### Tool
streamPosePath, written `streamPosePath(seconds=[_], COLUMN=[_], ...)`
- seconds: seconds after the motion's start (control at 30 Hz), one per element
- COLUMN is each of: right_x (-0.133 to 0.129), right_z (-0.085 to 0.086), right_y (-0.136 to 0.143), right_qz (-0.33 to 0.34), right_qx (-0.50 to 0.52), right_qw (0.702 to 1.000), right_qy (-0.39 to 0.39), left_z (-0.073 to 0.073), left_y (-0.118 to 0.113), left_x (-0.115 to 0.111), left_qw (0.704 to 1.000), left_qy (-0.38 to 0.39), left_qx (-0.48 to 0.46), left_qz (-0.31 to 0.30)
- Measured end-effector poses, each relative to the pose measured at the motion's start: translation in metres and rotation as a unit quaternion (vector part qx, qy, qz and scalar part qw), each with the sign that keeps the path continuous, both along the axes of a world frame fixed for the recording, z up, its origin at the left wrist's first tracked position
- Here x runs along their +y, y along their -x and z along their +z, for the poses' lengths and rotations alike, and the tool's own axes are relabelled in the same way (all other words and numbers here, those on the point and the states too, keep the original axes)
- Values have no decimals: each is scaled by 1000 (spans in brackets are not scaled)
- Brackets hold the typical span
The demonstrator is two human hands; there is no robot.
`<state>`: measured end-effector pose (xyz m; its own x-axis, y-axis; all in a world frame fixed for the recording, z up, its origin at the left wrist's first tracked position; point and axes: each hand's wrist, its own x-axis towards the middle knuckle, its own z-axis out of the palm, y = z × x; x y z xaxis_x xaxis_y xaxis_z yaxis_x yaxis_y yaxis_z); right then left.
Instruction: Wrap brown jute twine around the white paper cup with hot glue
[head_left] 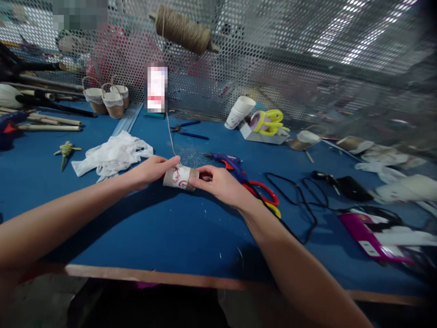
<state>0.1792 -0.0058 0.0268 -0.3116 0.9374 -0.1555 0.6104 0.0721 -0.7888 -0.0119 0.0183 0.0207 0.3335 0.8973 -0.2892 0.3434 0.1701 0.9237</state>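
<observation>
Head view: a printed paper cup (pixel 180 178) is held on its side over the blue tabletop (pixel 153 237), directly between both hands, touched by each. Long axis is run roughly left to right, across the person's front, right end tipped slightly down. The left end is covered by the left hand (pixel 150 170), the right end by the right hand (pixel 220 183); neither is clearly nearer. The cup's right end is banded by brown twine wrap (pixel 194 175). A loose strand (pixel 169 130) is led down from above and met at the cup's upper side, right by the left fingertips, so the left hand is the one nearer to the strand.

Fingers: cup's wrapped end is grasped by the right thumb and fingers, the latter partly hidden behind it. Left fingertips are laid on the cup's upper left side; whether cup or strand is pinched there cannot be told.

Writing: red and pinkish print is shown on the cup's white wall, with a round red mark; no words can be read. Greenish print on the stacked cups (pixel 240 112) is too small. Phone screen (pixel 157 91) is pixelated. White patches are seen on the purple box (pixel 360 234), text not legible. No brand can be named.
</observation>
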Motion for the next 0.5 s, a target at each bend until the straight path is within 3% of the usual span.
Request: streamPosePath(seconds=[0.1,0.23,0.37,0.4,0.47,0.5], right_x=[1,-5,-45,-62,-97,-114], right_z=[-2,-1,22,30,42,45], right_y=[0,4,1,-3,-11,-16], right_qz=[-3,-44,-79,-38,121,209], right_qx=[-19,-55,-62,-52,-32,-29], right_qw=[1000,996,989,993,992,977], right_qy=[-11,-51,-105,-98,-29,9], left_z=[8,11,24,31,44,48], left_y=[8,14,22,26,36,42], left_x=[6,4,-10,-20,-49,-68], left_qw=[984,973,937,921,897,894], left_qy=[-70,-100,-186,-244,-327,-341], left_qx=[159,179,269,290,290,274], left_qz=[-36,-110,-119,-96,-65,-94])
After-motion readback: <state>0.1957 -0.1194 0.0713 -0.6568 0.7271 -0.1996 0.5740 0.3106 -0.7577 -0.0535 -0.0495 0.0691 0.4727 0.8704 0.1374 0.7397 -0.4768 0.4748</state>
